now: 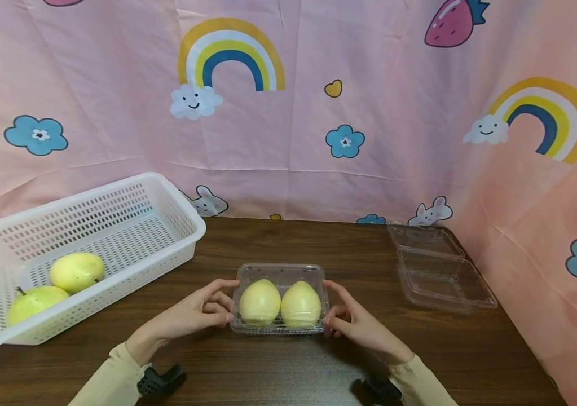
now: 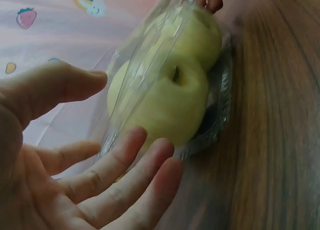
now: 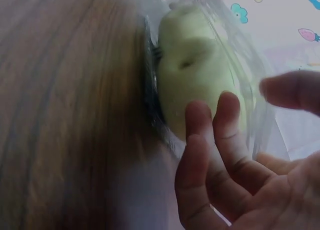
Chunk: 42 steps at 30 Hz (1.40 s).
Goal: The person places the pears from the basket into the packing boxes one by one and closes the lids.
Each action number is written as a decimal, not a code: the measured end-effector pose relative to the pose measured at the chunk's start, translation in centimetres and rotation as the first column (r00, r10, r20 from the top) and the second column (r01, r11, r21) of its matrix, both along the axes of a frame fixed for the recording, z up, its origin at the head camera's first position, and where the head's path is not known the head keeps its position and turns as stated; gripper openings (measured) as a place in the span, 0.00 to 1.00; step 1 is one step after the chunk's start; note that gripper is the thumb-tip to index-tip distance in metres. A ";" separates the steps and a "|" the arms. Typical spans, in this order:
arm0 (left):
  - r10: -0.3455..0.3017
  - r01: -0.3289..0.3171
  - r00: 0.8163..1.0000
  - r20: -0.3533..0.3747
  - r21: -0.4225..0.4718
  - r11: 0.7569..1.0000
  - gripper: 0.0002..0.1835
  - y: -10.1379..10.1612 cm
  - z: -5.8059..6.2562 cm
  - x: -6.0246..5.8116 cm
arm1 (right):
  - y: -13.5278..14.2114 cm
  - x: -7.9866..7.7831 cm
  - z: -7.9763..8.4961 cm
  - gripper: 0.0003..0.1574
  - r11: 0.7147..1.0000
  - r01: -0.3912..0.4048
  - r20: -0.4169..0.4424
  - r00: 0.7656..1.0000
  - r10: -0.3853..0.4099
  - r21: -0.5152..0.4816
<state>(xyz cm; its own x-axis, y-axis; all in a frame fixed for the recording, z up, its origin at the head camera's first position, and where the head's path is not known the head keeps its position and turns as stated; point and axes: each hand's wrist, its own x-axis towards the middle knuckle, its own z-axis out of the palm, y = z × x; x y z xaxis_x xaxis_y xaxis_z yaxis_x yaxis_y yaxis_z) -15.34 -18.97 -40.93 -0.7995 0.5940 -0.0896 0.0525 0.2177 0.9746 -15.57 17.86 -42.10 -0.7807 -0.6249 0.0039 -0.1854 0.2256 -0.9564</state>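
While the spread left hand (image 1: 194, 310) and right hand (image 1: 361, 326) are touching its ends, a clear, rectangular plastic clamshell (image 1: 280, 272) of round yellow pears (image 1: 260, 303) is resting on brown wood (image 1: 268, 369), probably flexing, needing low grips.

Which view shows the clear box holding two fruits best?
The head view: it shows the whole clear box and both fruits sharply, between the left hand and right hand. Each wrist view shows the box close up from one end, partly hidden by that wrist's hand, less sharply.
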 end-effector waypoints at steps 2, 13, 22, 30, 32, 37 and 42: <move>0.001 -0.001 1.000 -0.006 0.002 1.000 0.39 0.3 0.0 0.2 | -0.2 0.1 -0.1 0.43 1.000 0.018 0.023 1.000 -0.018 -0.004; 0.037 -0.041 0.998 0.053 0.063 0.997 0.41 1.6 -0.6 0.2 | -0.5 -0.1 -0.1 0.44 0.997 0.068 0.152 0.986 -0.062 -0.036; 0.065 -0.086 0.987 0.147 0.140 0.986 0.43 2.0 -0.9 -0.2 | -0.3 -1.3 -0.2 0.44 0.998 0.056 0.134 0.990 -0.049 -0.043; 0.043 -0.075 0.983 0.180 0.172 0.982 0.45 1.9 -0.8 -0.4 | 0.3 -2.2 0.7 0.42 0.999 0.031 0.158 0.987 -0.028 -0.015; 0.038 -0.071 0.982 0.184 0.177 0.982 0.45 1.9 -0.7 -0.5 | 0.3 -2.3 0.9 0.42 1.000 0.027 0.165 0.986 -0.026 -0.002; 0.028 -0.064 0.981 0.190 0.183 0.981 0.45 1.9 -0.8 -0.7 | 0.3 -2.3 1.0 0.41 0.999 0.035 0.174 0.984 -0.037 0.016; 0.022 -0.056 0.981 0.194 0.175 0.983 0.44 1.9 -0.8 -1.1 | 0.3 -2.4 0.9 0.42 0.999 0.051 0.194 0.980 -0.053 0.013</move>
<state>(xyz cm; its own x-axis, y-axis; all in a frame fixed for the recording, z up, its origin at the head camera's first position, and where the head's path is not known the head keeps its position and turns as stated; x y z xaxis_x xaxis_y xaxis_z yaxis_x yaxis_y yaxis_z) -16.43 -17.04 -41.69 -0.8008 0.5828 -0.1380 -0.1432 0.0374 0.9890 -17.96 18.15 -41.18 -0.7977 -0.5826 -0.1558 0.0161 0.2377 -0.9712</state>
